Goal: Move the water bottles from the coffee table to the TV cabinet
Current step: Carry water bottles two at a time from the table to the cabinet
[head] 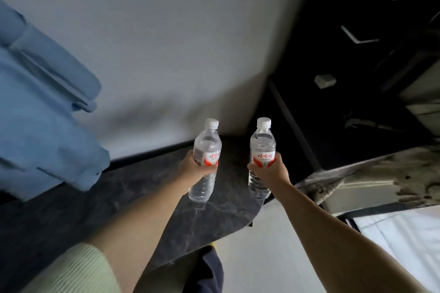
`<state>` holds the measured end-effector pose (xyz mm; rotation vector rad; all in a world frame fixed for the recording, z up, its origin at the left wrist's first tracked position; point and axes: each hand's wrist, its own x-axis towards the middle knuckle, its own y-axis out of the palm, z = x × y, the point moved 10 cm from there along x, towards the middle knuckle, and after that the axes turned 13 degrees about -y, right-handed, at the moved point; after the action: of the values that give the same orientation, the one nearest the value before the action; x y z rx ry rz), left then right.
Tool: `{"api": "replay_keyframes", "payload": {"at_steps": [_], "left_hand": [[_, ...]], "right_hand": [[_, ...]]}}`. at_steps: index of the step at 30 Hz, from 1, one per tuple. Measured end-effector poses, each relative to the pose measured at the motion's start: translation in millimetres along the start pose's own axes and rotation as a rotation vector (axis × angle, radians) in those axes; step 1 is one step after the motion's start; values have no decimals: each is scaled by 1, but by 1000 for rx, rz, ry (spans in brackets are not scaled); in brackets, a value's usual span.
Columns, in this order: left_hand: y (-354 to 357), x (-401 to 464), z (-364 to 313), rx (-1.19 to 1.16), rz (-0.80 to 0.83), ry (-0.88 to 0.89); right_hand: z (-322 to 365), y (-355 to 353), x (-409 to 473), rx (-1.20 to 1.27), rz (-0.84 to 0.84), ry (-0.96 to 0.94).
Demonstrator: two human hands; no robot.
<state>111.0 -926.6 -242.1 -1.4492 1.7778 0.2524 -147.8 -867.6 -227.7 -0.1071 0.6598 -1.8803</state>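
Note:
I hold two clear water bottles with white caps and red-and-white labels. My left hand point(194, 165) grips the left bottle point(206, 150) around its label; its base hangs just above the dark marbled top point(142, 188) below. My right hand point(269, 172) is closed around the right bottle point(262, 147), also upright, over the rounded right end of that dark surface. Whether either base touches the top is unclear.
A blue garment point(45, 112) hangs at the left over the dark top. A pale wall rises behind. To the right is a dark recess with small grey items point(325, 80), a worn light ledge point(381, 178) and a white sheet point(404, 233).

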Motion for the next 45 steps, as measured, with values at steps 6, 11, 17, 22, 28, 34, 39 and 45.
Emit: {"api": "replay_keyframes", "payload": {"at_steps": [6, 11, 17, 22, 28, 34, 39, 45], "left_hand": [[24, 73, -23, -88, 112, -42], [49, 144, -23, -245, 65, -60], [55, 226, -9, -369, -127, 23], [61, 265, -6, -304, -188, 88], [74, 275, -3, -336, -151, 229], [74, 266, -7, -321, -73, 279], [66, 254, 7, -208, -42, 76], [30, 204, -26, -54, -90, 90]], "right_hand": [[-19, 34, 76, 66, 28, 49], [-44, 73, 146, 96, 8, 8], [-91, 135, 211, 81, -32, -45], [-97, 161, 235, 84, -37, -167], [-93, 178, 240, 136, 78, -311], [-97, 171, 227, 90, 111, -297], [-100, 157, 208, 53, 229, -198], [-65, 115, 184, -40, 202, -153]]}}
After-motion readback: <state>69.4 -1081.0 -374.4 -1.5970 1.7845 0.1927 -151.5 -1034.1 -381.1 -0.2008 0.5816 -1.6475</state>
